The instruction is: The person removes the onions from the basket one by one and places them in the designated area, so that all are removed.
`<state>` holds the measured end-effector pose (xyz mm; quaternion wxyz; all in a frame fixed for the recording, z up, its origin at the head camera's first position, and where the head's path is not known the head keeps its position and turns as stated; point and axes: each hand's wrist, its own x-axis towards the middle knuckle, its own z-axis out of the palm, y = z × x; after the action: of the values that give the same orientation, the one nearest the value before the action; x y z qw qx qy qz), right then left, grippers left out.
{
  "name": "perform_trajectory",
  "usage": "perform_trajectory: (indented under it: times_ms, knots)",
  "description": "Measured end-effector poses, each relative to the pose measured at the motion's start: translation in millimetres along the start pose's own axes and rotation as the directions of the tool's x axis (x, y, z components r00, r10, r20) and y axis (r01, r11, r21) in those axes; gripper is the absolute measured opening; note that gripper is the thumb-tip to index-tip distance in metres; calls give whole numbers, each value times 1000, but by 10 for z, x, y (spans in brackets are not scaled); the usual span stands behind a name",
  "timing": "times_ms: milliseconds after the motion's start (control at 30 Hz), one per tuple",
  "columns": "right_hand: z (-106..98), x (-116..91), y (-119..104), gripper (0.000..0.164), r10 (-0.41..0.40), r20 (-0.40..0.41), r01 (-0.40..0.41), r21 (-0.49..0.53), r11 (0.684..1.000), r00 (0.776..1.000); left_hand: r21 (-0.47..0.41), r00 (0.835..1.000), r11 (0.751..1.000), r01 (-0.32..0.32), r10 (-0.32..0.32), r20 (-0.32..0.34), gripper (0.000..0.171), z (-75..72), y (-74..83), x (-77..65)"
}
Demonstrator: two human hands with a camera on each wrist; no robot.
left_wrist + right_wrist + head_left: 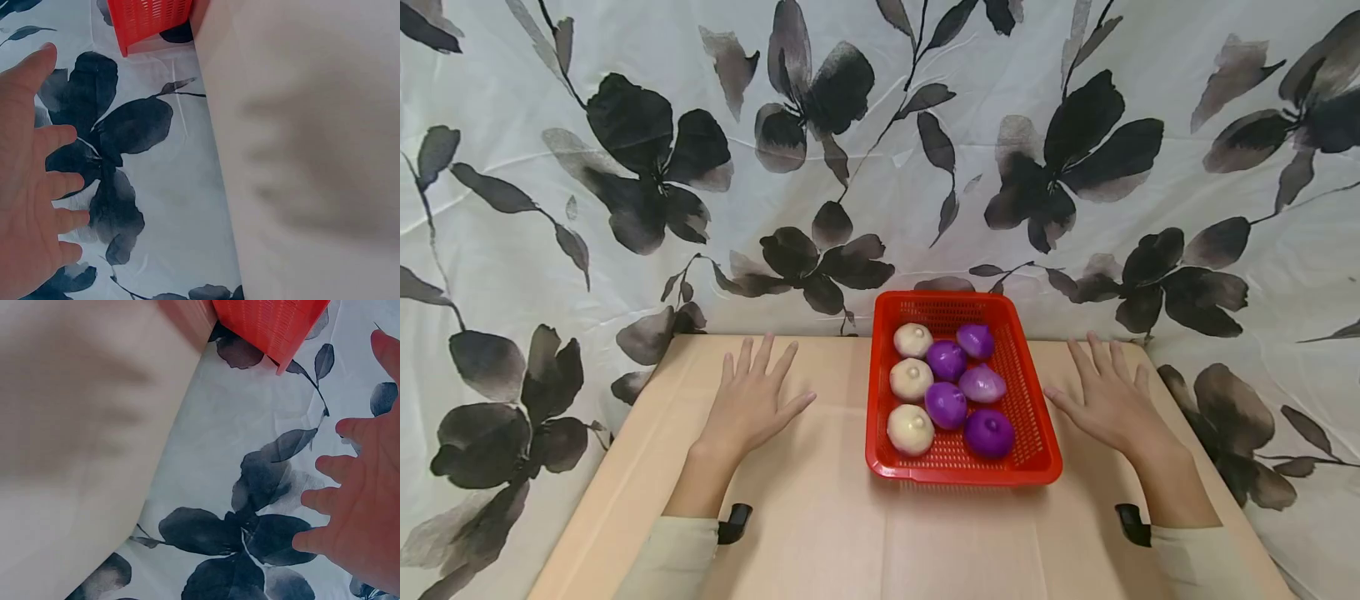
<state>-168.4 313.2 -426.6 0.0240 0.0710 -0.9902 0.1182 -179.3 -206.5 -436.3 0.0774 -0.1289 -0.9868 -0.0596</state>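
Note:
A red plastic basket (964, 477) sits on the table, right of centre, near the far edge. Inside, three white onions (912, 379) line the left side, and several purple onions (946, 406) lie beside them. To the basket's left, my left hand (748, 408) is spread with straight fingers and holds nothing. My right hand (1112, 404) is likewise spread on the basket's right, apart from it and holding nothing. In the left wrist view the left hand (28, 181) hovers off the table, its shadow cast there; the right wrist view shows the same of the right hand (369, 494).
The light wooden-toned table (820, 533) has its far edge just beyond the fingertips. A white cloth (940, 225) with dark flowers hangs behind it and shows on both sides. Black straps (735, 523) circle the wrists at the pale sleeves.

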Motion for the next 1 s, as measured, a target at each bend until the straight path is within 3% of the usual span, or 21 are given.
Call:
perform_trajectory:
  times_ms: [500, 1000]
  knots:
    - [-19, 44, -28, 91, -33, 26, 33, 25, 999, 999, 0, 999, 999, -43, 43, 3, 84, -53, 39, 37]
    - [-26, 68, -13, 88, -83, 36, 79, 101, 992, 996, -9, 995, 995, -103, 103, 13, 83, -55, 195, 180]
